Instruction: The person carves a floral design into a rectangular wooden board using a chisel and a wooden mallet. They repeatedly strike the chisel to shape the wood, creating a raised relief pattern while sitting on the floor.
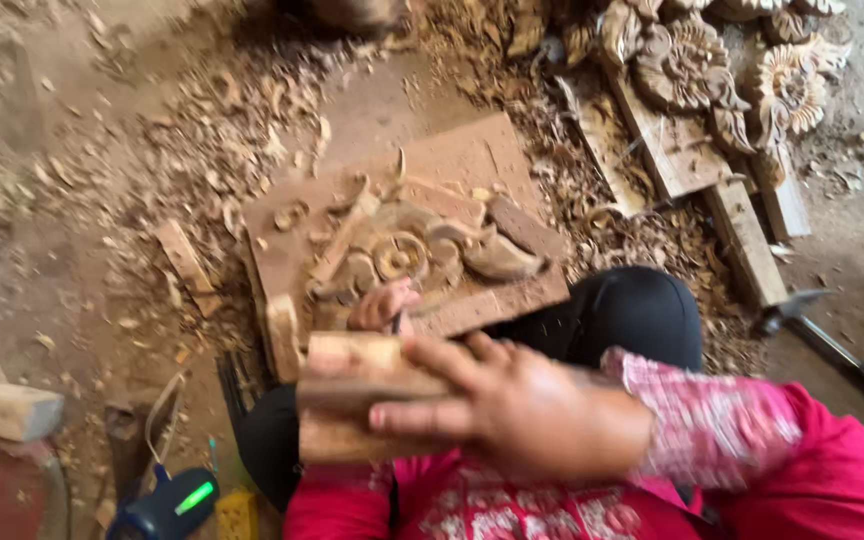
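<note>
Gripping a wooden mallet block [352, 400] across its side, the right hand [527, 405] is closed firmly around it, fingers wrapped over the near face so the flat end points down toward the work; that hold suits striking a tool below. Just beyond the mallet, the left hand [382, 305] curls tight around what appears to be a thin chisel [396, 322], though only a dark sliver of it shows and motion blur hides the rest. It is held low, near the cutting end, probably to steer the edge closely. The hand rests on the near edge of the carved wooden panel [402, 245], which lies flat on the ground against the person's dark-clad knee [632, 315], likely braced there so that it does not slide under blows. A spiral rosette and leaf shapes stand in relief at the panel's middle. Wood chips [222, 130] lie thick on the floor to the left of and beyond the panel. To the far right, finished floral carvings [732, 80] rest on planks, set well apart from the chipping. A hammer-like tool [802, 305] lies at the right, within reach.
</note>
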